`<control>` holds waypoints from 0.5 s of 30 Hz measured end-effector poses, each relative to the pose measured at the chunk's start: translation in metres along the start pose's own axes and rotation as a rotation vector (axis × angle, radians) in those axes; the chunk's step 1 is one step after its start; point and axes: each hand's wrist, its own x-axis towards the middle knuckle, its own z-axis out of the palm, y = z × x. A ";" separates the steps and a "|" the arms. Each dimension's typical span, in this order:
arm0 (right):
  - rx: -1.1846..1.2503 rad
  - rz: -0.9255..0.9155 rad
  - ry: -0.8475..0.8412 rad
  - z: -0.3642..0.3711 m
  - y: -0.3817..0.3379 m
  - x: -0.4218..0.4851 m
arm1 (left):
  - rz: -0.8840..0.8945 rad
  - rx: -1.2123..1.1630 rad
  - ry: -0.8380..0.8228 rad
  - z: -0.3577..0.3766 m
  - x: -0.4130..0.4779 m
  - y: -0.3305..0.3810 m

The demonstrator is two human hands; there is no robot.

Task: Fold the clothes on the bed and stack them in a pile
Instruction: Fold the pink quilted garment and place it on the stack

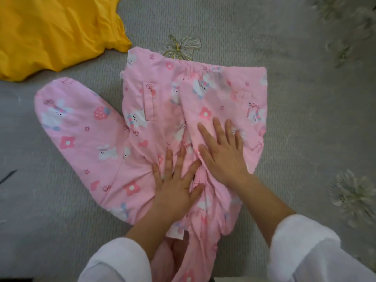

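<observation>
Pyjama trousers (154, 110): pink, printed with bunnies and flowers, spread on the grey bed cover (305, 98), one leg bent out to the left.
Left hand (177, 180): flat, fingers spread, pressing the trousers' middle.
Right hand (221, 153): flat, fingers spread, pressing just beside it.
Yellow garment (57, 31): crumpled at top left, apart from the trousers.
Sleeves (301, 241): white.

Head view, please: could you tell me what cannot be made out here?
Head view:
Pink garment: near end hidden by sleeves, cut by bottom edge.
Fabric under left hand and right hand: covered by the palms.
Yellow cloth: cut by top and left edges.
Printed script: too blurred.
</observation>
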 end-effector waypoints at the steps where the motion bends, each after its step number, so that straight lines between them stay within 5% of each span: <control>1: -0.036 -0.019 -0.017 0.006 0.001 0.001 | 0.004 0.005 0.003 0.000 0.000 0.000; 9: 0.155 0.021 -0.016 0.010 -0.013 0.021 | 0.090 -0.228 -0.078 -0.022 0.001 -0.015; 12: 0.224 0.020 -0.045 0.006 -0.037 0.024 | -0.023 -0.501 0.203 -0.056 -0.010 -0.041; 15: 0.124 0.003 -0.118 0.016 -0.065 0.030 | -0.478 -0.513 0.553 -0.073 -0.020 -0.079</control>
